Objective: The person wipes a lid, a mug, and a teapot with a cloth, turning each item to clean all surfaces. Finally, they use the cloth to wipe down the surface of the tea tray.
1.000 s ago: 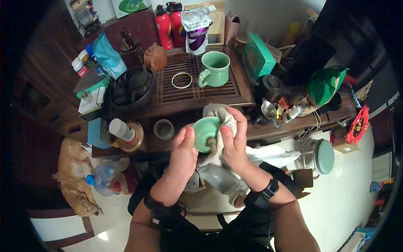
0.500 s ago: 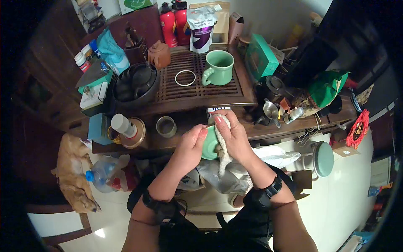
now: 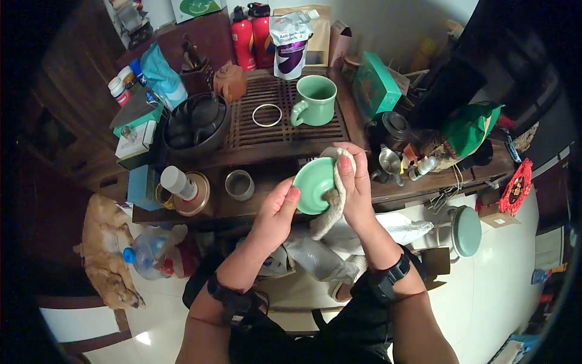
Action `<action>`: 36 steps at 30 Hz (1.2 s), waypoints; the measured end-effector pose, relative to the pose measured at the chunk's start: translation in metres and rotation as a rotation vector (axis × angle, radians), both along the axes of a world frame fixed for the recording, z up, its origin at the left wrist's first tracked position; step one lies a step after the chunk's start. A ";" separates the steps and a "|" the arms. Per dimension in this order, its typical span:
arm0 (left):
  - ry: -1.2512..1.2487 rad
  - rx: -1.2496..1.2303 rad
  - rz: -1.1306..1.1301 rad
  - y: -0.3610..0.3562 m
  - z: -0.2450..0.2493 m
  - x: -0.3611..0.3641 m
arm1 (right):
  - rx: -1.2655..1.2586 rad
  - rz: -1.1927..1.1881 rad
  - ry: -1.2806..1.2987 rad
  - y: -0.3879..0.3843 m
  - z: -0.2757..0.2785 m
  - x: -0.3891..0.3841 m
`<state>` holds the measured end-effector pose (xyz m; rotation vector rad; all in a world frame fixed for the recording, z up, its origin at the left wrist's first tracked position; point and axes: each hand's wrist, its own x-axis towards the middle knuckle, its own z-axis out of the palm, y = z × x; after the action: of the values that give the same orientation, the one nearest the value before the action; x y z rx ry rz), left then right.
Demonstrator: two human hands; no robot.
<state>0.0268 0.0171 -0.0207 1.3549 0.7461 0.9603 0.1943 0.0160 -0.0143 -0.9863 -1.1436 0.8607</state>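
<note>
The left hand (image 3: 276,213) pinches a pale-green dish (image 3: 313,184) by its rim while the right hand (image 3: 357,193), fingers closed around a cloth (image 3: 328,217), presses against it; steady rim support seems key.

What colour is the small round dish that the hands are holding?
The dish is plain pale green; the head view shows it.

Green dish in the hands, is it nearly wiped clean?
Done, it seems: the green mug stands on the tea tray. In hand: the left hand holds the green dish while the right hand presses a cloth on it. Left, maybe: the small grey cup.
</note>
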 end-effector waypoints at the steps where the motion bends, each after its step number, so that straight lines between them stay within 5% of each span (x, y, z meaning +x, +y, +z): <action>1: 0.045 0.050 0.016 0.000 0.001 -0.001 | -0.009 0.023 -0.066 -0.002 0.001 0.002; 7: 0.441 0.352 -0.092 0.002 0.005 -0.010 | 0.052 0.136 -0.838 -0.012 0.020 -0.001; 10: 0.489 0.244 -0.060 0.001 -0.003 -0.008 | -0.068 0.089 -0.683 -0.008 0.003 -0.005; 13: 0.014 -0.167 -0.010 -0.011 -0.007 0.002 | -0.126 -0.006 -0.045 0.001 0.005 -0.004; 15: -0.234 -0.213 -0.002 -0.016 -0.008 0.011 | -0.212 -0.049 0.361 0.005 0.013 -0.001; 18: -0.228 -0.095 0.024 -0.014 -0.011 0.012 | -0.155 -0.090 0.303 0.005 0.010 -0.003; 28: 0.332 0.156 -0.091 0.001 -0.004 -0.006 | 0.074 0.092 -0.873 -0.013 0.017 -0.001; 30: 0.318 0.071 -0.087 0.003 -0.012 -0.007 | 0.017 0.070 -0.827 -0.012 0.001 -0.002; 33: -0.004 -0.090 0.027 -0.008 -0.020 0.007 | 0.010 -0.080 -0.251 0.004 -0.016 0.000; 34: -0.114 -0.088 0.077 -0.015 -0.013 0.014 | -0.140 -0.043 0.174 0.001 0.003 -0.006; 36: -0.187 -0.041 0.112 -0.021 -0.011 0.016 | -0.192 0.098 0.512 0.004 0.004 0.008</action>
<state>0.0425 -0.0042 -0.0313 1.1787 0.7003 1.1378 0.2021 0.0204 -0.0102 -0.8012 -0.6830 1.2357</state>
